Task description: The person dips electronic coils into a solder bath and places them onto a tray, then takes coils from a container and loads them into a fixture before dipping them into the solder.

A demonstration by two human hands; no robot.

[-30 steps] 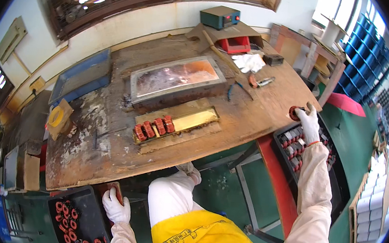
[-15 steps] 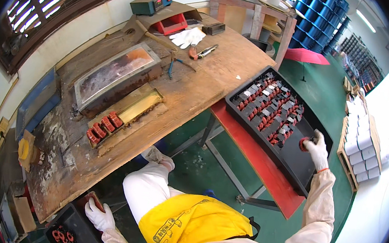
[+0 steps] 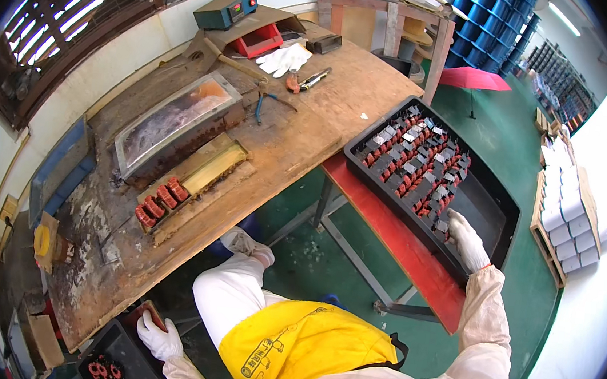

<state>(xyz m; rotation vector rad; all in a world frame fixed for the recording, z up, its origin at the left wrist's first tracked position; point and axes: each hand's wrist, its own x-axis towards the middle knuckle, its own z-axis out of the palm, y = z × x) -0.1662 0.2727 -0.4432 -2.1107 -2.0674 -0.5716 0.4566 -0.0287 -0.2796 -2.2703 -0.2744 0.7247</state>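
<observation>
1. Red-brown wire ring coils with dark and silvery flat pieces (image 3: 415,164) stand in rows in the far-left part of a black rectangular plastic tray (image 3: 489,196) on the right.
2. The white-gloved right hand (image 3: 466,242) is at the near end of these rows, fingers bent together and pointing down; whether they pinch a coil I cannot tell. Half a second ago it held a coil over the bare right part of the tray; it has since shifted left.
3. The white-gloved left hand (image 3: 160,336) lies, fingers bent, against a reddish-brown board (image 3: 150,313) at the near left, much as before; how firmly it grips cannot be told. Beside it, a second black tray (image 3: 120,344) holds loose red ring coils (image 3: 103,373).
4. Four red-brown coils (image 3: 163,201) sit unmoved at the left end of a gold-coloured trough (image 3: 214,166).
5. The worn brown wooden table (image 3: 324,126) also carries a metal-rimmed rectangular box with a silvery top (image 3: 178,123), blue-handled pliers (image 3: 259,108), a white glove (image 3: 284,60) and a red plastic bin (image 3: 259,40).
6. Beyond, on the green floor (image 3: 518,126), are a pink umbrella (image 3: 471,78) and blue stacked spools (image 3: 491,25).
</observation>
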